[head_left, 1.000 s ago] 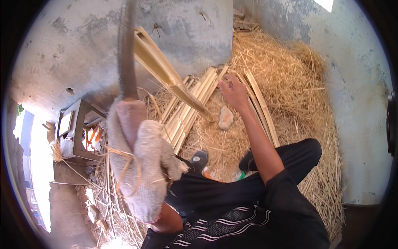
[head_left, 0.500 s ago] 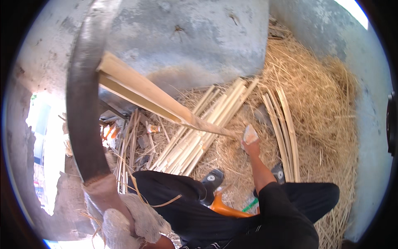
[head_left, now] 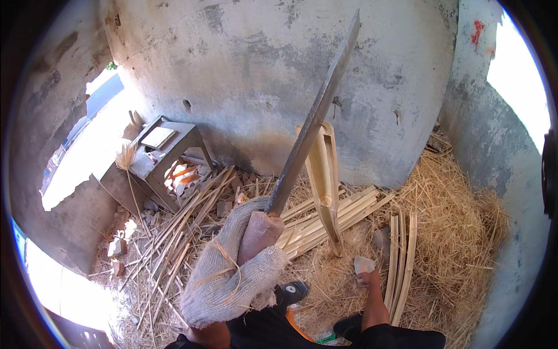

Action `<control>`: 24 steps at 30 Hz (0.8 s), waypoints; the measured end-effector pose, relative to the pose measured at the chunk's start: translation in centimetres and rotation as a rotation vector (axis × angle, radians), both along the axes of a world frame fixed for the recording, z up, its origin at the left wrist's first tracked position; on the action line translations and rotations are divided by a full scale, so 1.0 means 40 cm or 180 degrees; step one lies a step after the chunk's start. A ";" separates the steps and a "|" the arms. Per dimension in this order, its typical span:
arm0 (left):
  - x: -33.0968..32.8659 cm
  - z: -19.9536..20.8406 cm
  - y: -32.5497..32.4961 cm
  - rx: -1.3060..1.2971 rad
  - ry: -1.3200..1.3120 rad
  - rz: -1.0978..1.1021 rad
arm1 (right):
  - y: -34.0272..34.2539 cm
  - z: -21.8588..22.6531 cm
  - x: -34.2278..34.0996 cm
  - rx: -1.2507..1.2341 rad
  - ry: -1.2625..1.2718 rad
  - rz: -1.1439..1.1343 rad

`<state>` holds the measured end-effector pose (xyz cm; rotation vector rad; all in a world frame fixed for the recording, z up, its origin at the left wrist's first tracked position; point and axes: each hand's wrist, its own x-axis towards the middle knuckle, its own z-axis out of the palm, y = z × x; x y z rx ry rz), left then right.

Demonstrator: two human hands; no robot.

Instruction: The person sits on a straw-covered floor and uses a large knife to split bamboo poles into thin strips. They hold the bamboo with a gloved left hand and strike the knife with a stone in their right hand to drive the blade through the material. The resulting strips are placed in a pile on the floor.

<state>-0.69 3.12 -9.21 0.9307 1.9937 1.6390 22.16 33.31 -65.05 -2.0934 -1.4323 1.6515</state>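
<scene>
My left hand (head_left: 235, 273), in a worn grey knit glove, grips the handle of a machete (head_left: 317, 113), its long blade pointing up and away. Thin straw-coloured strips cling to the glove. Behind the blade, a split bamboo length (head_left: 323, 174) stands steeply tilted, its narrow end low near the straw; whether blade and bamboo touch, I cannot tell. My right hand (head_left: 365, 269), partly covered in white cloth or glove, is low beside the bamboo's lower end, with a small gap between them. Its fingers are mostly hidden.
Split bamboo strips (head_left: 349, 209) lie bundled behind; several more strips (head_left: 401, 262) lie right of my right hand. A heap of straw shavings (head_left: 453, 227) fills the right. At the left stand a small table (head_left: 174, 131) and thin sticks (head_left: 174, 244). A grey wall (head_left: 232, 75) rises behind.
The machete has swung from the left toward the middle, its blade now upright. The bamboo has gone from slanting left to nearly upright. My right hand now shows apart from its lower end.
</scene>
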 end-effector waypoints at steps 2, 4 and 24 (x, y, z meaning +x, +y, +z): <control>-0.006 0.022 0.000 0.0040 0.0018 -0.0111 | 0.048 0.021 0.039 -0.0761 0.0904 -0.0401; -0.005 0.046 0.007 0.0043 0.0056 -0.0187 | 0.079 0.054 0.081 -0.1146 0.1530 -0.0603; 0.058 0.102 -0.027 -0.0048 -0.0147 -0.0989 | -0.096 1.954 0.090 0.6728 0.0667 0.0295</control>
